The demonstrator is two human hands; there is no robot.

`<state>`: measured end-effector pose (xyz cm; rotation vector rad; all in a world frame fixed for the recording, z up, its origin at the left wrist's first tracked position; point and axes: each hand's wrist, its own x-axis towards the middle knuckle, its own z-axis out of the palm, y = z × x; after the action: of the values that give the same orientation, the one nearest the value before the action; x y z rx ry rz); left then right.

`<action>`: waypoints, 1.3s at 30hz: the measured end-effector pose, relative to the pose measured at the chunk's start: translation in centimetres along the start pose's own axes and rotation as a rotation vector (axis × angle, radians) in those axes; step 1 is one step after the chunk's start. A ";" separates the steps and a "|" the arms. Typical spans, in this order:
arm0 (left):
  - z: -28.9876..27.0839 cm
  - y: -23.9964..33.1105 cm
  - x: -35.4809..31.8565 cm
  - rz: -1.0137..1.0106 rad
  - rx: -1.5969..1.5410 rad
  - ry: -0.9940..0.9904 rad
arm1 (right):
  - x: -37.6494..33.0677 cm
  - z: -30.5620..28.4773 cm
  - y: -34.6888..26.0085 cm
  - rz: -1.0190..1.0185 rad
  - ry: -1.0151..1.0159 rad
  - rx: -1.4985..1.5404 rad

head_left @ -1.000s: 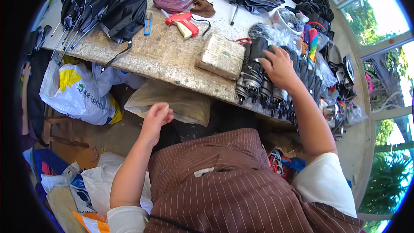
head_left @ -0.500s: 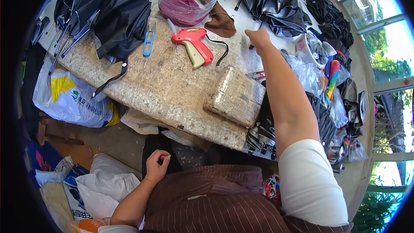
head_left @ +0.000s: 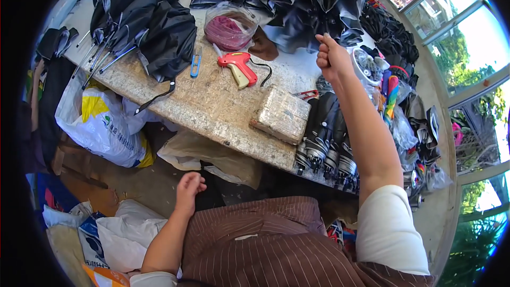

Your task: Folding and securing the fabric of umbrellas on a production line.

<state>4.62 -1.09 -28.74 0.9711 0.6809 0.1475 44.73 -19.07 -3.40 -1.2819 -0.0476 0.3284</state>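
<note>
My right hand (head_left: 333,57) reaches out over the far right of the table, closed round the end of a black umbrella (head_left: 297,13). Its loose canopy is lifted and fans out beyond the hand; motion smears part of it. By my lap, below the table edge, my left hand (head_left: 190,188) is loosely curled with nothing visible in it. Between the hands on the table lie a red and cream tagging gun (head_left: 237,68), blue thread snips (head_left: 196,65) and a tape-wrapped block (head_left: 281,114). A clear plastic bowl (head_left: 249,17) with purple material stands behind them, beside a brown cloth (head_left: 264,47).
Black umbrellas (head_left: 159,26) are heaped at the back left. Folded umbrellas (head_left: 324,138) line the right front edge, near a white tub (head_left: 365,69) and red snips (head_left: 307,94). White sacks (head_left: 106,133) stand below the table; windows (head_left: 473,48) run along the right.
My right hand has closed on a black umbrella and lifted it, its canopy spreading. The view has shifted slightly, uncovering the folded umbrellas by the block. My left hand stays near my lap.
</note>
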 end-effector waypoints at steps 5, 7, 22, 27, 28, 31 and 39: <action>2.1 10.3 -2.8 0.374 -0.434 -0.347 | -11.8 0.6 0.2 0.230 -0.530 0.402; 1.4 12.7 -2.4 0.443 -0.473 -0.430 | -16.2 1.2 2.7 0.405 -0.648 0.585; 5.8 13.1 -3.4 0.378 -0.581 -0.422 | -23.9 0.9 14.1 0.526 -0.886 0.094; 10.7 12.9 -5.2 0.514 -0.235 -0.140 | -23.4 1.9 11.7 0.403 -1.008 0.003; 11.5 12.9 -5.8 0.554 -0.144 -0.036 | -23.4 2.0 11.4 0.368 -1.050 -0.061; 14.3 14.1 -8.4 0.603 0.034 0.013 | -19.1 -2.2 18.0 0.936 -0.928 0.489; 14.7 13.7 -8.9 0.954 0.528 -0.280 | -22.2 -1.9 19.0 0.597 -1.121 0.644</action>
<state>8.82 -7.26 -8.09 1.7366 -0.0653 0.6774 19.95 -22.12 -18.71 -0.3206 -0.4737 1.4239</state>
